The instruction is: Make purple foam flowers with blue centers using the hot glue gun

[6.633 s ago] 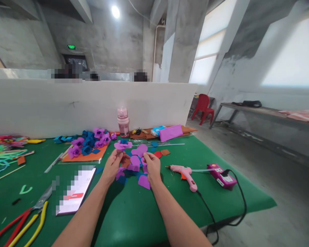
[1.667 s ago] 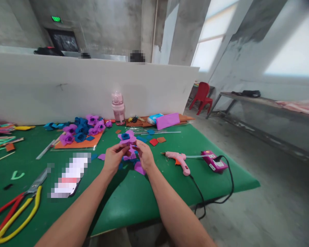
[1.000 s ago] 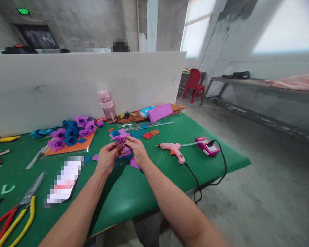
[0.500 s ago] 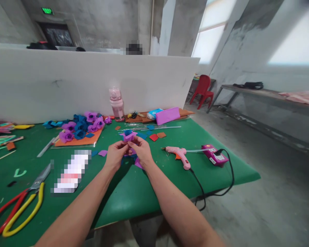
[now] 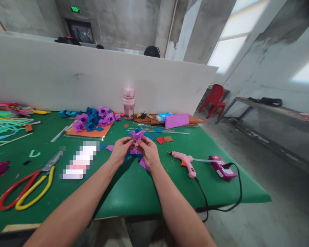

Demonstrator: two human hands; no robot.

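Note:
Between my two hands, a little above the table, is a purple and blue paper flower. The fingers of my left hand are closed on its left side. My right hand pinches it from the right, thumb and fingertips together. Below the hands lie loose purple petals and blue pieces, partly hidden by the fingers. A pink hot glue gun rests on the table to the right of my right hand, a glue stick in its back end.
Red-and-yellow-handled scissors lie at left, beside a blurred-out flat object. Finished flowers are heaped on an orange sheet. A pink bottle stands by the white partition. A purple power strip with a black cord is at right.
The view has swung left, so everything sits further right. The flower has tilted between my fingers, showing more purple and less blue. Both hands keep hold of it.

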